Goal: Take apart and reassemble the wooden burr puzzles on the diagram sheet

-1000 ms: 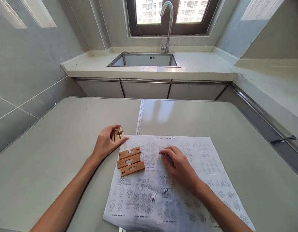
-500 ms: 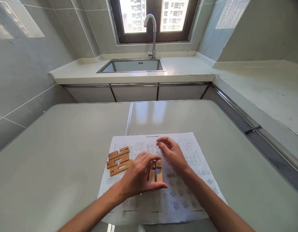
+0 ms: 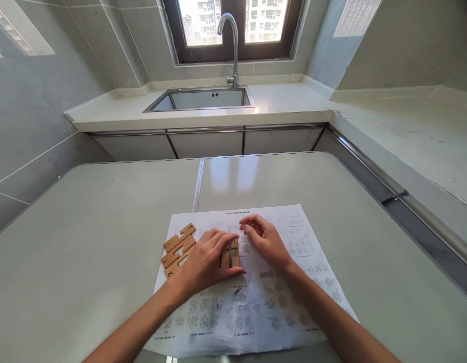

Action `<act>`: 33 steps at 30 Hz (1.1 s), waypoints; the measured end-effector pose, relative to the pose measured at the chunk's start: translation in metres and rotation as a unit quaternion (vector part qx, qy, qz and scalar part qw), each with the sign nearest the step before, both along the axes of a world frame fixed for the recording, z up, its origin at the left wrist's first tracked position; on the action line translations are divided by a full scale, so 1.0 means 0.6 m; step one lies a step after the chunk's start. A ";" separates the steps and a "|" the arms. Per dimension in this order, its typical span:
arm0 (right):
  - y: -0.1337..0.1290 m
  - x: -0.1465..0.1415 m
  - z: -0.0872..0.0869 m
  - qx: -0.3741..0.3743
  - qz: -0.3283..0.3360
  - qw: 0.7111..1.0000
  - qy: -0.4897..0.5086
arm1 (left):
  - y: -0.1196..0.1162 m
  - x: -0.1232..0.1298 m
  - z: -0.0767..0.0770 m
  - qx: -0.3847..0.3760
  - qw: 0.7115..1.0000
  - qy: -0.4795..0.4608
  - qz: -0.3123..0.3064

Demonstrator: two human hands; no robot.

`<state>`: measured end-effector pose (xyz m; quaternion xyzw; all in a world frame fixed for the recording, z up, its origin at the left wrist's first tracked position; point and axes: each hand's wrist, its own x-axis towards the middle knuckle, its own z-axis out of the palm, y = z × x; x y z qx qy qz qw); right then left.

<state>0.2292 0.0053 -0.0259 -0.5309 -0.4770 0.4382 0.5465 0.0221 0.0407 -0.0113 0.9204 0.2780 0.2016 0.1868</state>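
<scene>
Window: strong daylight, apartment blocks outside washed pale
Counter: mostly even light, twin glare patches towards the far edge
Left tiled wall: dim grey, slanted bright reflection near the top
Printed sheet: soft greyish shading low down, small figures smudged
Edges: wide-angle stretch, upper right corner darkened

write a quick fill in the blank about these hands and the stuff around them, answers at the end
1. The left hand holds the wooden blocks between its fingers and its ____.
2. Beside it lie ____ flat wooden slats.
3. The printed sheet beneath the right hand is mainly ____ in colour.
4. The faucet stands in front of a dark-framed ____.

Missing words: thumb; three; white; window
</scene>
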 end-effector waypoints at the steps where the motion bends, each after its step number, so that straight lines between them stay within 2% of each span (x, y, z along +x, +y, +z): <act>1: -0.001 0.000 0.001 0.000 0.002 1.000 -0.012 | 0.006 -0.004 0.002 0.000 1.000 0.000 0.004; 6: -0.008 -0.005 0.004 0.026 0.022 0.993 -0.113 | 0.031 -0.026 0.016 -0.012 1.000 0.014 0.010; 11: -0.019 -0.014 -0.005 0.110 0.078 0.959 -0.250 | 0.051 -0.059 0.030 0.035 0.998 0.060 0.002; 17: -0.025 -0.017 -0.010 0.122 0.127 0.926 -0.333 | 0.066 -0.094 0.039 0.045 0.995 0.090 0.018; 21: -0.023 -0.013 -0.008 0.127 0.115 0.934 -0.313 | 0.062 -0.099 0.045 0.018 0.998 0.061 0.026; 26: -0.023 -0.009 -0.007 0.074 0.075 0.962 -0.253 | 0.046 -0.090 0.047 -0.036 0.999 -0.014 0.030; 29: -0.025 -0.010 -0.005 0.052 0.073 0.974 -0.210 | 0.038 -0.083 0.046 -0.033 0.998 -0.059 0.016; 33: -0.027 -0.011 -0.005 0.059 0.057 0.981 -0.173 | 0.030 -0.081 0.046 -0.016 0.996 -0.087 -0.006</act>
